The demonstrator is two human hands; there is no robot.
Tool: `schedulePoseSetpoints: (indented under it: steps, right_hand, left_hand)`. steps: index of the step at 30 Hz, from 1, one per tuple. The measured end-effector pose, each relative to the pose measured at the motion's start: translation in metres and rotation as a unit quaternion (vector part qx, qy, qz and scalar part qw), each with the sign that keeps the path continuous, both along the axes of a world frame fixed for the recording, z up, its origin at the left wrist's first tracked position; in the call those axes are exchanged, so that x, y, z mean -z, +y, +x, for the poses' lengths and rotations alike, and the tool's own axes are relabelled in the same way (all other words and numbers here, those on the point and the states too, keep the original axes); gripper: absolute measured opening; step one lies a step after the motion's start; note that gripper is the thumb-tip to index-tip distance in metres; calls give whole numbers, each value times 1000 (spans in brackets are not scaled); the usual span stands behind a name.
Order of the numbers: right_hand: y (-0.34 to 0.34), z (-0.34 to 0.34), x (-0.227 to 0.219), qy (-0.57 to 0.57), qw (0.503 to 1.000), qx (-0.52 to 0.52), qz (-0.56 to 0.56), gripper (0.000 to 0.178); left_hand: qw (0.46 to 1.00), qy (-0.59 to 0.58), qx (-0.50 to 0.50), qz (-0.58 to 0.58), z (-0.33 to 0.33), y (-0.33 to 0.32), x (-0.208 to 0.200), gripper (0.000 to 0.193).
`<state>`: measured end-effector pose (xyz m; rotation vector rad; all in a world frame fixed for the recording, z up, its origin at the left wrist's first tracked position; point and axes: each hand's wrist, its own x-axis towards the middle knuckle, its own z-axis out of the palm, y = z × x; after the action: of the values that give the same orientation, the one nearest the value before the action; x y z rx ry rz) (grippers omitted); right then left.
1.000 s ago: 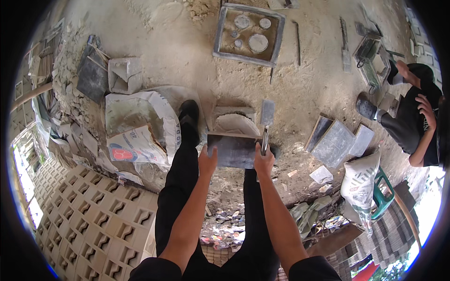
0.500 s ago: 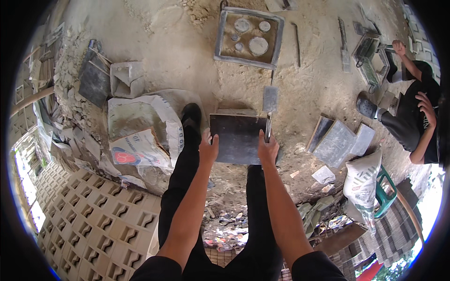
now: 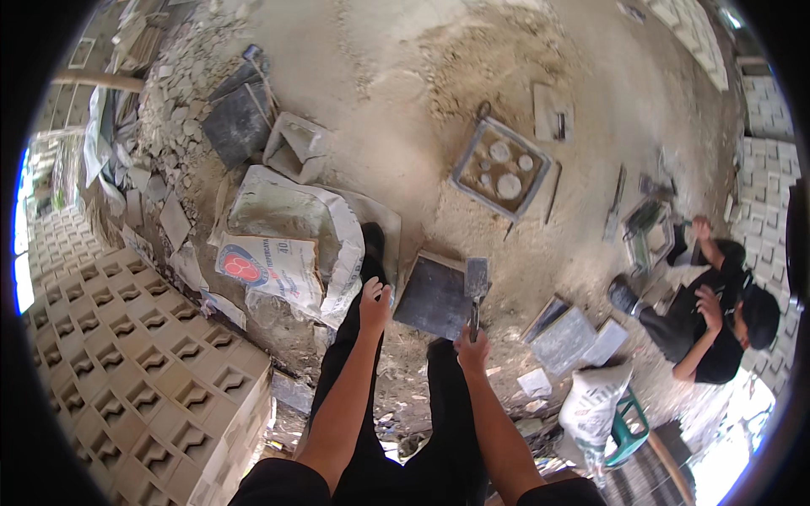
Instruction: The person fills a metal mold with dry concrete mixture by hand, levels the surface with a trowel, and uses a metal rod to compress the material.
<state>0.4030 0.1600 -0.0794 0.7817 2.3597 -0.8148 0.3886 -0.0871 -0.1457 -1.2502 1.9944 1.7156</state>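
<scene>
A trowel [image 3: 477,279] with a flat rectangular blade points away from me. My right hand [image 3: 472,348] is closed round its handle. The blade reaches over the right edge of a dark square board [image 3: 432,297], which lies on the ground between my feet, slightly turned. My left hand [image 3: 375,306] is off the board, just beside its left edge, with fingers partly curled and apart and nothing in them. To the left, an opened paper sack [image 3: 342,244] with grey-green powder or mix inside is close to my left foot.
Ahead stands a square metal mould frame [image 3: 461,179] with round pieces inside. Flat slabs [image 3: 564,340] and a white sack [image 3: 592,409] lie to the right, near a green stool [image 3: 629,430]. A co-worker [image 3: 717,316] sits at far right. Patterned blocks [image 3: 143,371] are stacked on the left.
My left hand has let go of the board and moved off its left side. My right hand has left the board's edge and now grips the trowel handle. The view has turned.
</scene>
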Motion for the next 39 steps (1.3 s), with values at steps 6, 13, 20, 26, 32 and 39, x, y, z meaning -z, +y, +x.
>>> schedulePoseSetpoints:
  steps: [6, 13, 20, 26, 32, 39]
  right_hand:
    - [-55, -52, -16, 10, 996, -86, -15, 35]
    - [-179, -165, -68, -12, 971, -240, 11, 38]
    - [-303, -280, -46, -84, 940, -329, 25, 55]
    - [-376, -339, -24, -39, 898, -435, 42, 46]
    - [-400, -358, 16, 11, 887, -460, 33, 45]
    - [-467, -420, 159, 97, 850, -515, 57, 63]
  left_hand:
    - [998, -3, -66, 8, -39, -80, -31, 50]
    - [990, -7, -143, 5, -78, -189, -68, 43]
    - [976, 14, -214, 40, -87, -262, -54, 41]
    - [982, -52, -179, 10, -77, -261, -14, 44]
    - [974, -105, -199, 5, -99, -234, 1, 47]
    - [949, -163, -263, -51, -175, -260, 118, 65]
